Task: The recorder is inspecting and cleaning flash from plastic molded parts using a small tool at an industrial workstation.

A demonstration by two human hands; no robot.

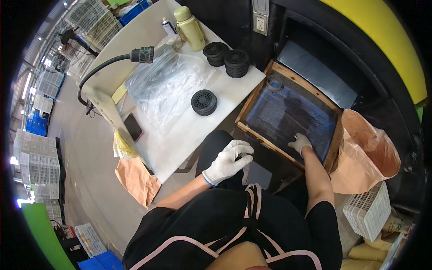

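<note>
My left hand (227,164), in a white knit glove with a blue cuff edge, is above my lap, off the table's near edge. Its fingers curl toward the thumb; whatever is between them is too small or hidden to name. My right hand (300,143), also gloved, reaches down into a wooden-framed tray (275,153) with a dark bluish, see-through-looking bottom. A finger and the thumb point apart, low over that bottom. Near the tray's far corner is a small clear round piece (274,83). Black round slotted discs (204,102) are stacked on the white table (173,155).
Two more disc stacks (236,63), clear plastic bags (166,85), a yellow-green bottle (189,29), a phone (133,127) and a gooseneck lamp (110,60) occupy the table. An opened brown paper bag (360,157) stands right of the tray, by white crates (370,211). Dark machinery rises behind.
</note>
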